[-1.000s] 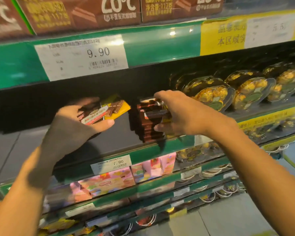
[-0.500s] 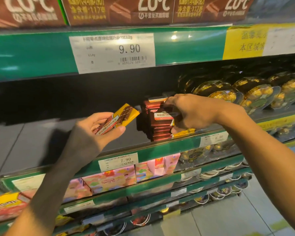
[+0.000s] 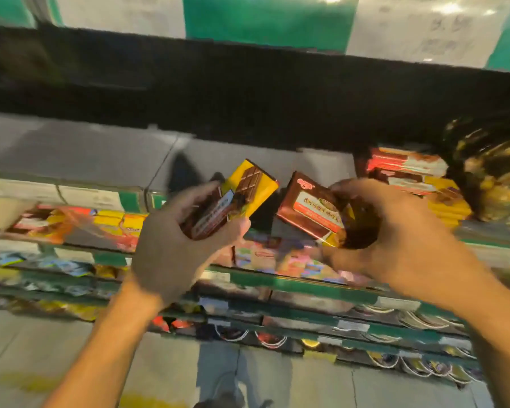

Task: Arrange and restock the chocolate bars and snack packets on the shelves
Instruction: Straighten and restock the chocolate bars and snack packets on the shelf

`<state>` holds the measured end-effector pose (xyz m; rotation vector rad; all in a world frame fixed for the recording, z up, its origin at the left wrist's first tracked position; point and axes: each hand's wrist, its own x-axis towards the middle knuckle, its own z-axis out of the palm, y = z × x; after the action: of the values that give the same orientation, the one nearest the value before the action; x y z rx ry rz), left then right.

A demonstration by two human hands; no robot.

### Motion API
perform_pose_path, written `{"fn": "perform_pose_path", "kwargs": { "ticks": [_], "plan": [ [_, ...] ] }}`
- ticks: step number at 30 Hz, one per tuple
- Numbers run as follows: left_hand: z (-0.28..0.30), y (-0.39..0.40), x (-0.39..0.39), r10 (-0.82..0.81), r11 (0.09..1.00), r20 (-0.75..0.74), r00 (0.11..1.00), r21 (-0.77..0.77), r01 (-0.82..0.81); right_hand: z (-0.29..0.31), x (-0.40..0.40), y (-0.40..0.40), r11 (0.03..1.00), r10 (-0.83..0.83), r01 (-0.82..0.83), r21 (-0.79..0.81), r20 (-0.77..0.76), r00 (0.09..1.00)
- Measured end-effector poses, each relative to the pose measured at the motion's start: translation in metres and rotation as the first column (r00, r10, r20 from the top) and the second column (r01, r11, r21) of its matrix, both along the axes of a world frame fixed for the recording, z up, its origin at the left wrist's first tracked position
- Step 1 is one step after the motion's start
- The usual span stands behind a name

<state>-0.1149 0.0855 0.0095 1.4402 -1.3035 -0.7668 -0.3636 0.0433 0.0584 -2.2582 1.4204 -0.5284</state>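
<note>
In the head view, a yellow-and-brown chocolate bar (image 3: 242,195) is gripped by the left hand (image 3: 174,245), the fingers closed around its lower end while the yellow end juts up and to the right, clear of the fist. A brown-and-red chocolate bar (image 3: 309,210) is held by the right hand (image 3: 395,231), curled shut on its right end, so that the bar's left part sticks out toward the other bar; the two bars are near but apart. Both are held in front of the grey shelf (image 3: 86,154). A stack of bars (image 3: 409,175) is seen on the shelf just behind the right hand, beside gold-wrapped sweets (image 3: 495,184). Much is blurred
</note>
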Motion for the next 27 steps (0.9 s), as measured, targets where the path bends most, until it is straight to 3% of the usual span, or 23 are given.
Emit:
{"fn": "perform_pose_path", "kwargs": {
  "ticks": [3, 7, 11, 17, 22, 27],
  "plan": [
    [-0.024, 0.047, 0.022, 0.213, 0.976, -0.091, 0.973, 0.059, -0.208, -0.03, 0.04, 0.011, 0.987, 0.093, -0.111, 0.116, 0.147, 0.985],
    [-0.056, 0.114, 0.053, 0.48, 0.872, -0.166, 0.861, 0.192, -0.449, -0.071, 0.103, 0.028, 0.945, 0.207, -0.261, 0.195, 0.262, 0.943],
    [-0.083, 0.176, 0.086, 0.649, 0.746, -0.146, 0.747, 0.315, -0.587, -0.101, 0.162, 0.058, 0.827, 0.269, -0.402, 0.392, 0.352, 0.897],
    [-0.114, 0.251, 0.139, 0.719, 0.695, -0.362, 0.594, 0.369, -0.617, -0.143, 0.246, 0.105, 0.553, 0.219, -0.555, 0.621, 0.535, 0.816],
    [-0.137, 0.311, 0.212, 0.817, 0.567, -0.399, 0.417, 0.419, -0.709, -0.166, 0.333, 0.148, 0.555, 0.206, -0.553, 0.621, 0.541, 0.815],
    [-0.147, 0.361, 0.291, 0.865, 0.485, -0.371, 0.337, 0.45, -0.75, -0.181, 0.423, 0.188, 0.556, 0.162, -0.507, 0.659, 0.512, 0.844]
  ]
}}
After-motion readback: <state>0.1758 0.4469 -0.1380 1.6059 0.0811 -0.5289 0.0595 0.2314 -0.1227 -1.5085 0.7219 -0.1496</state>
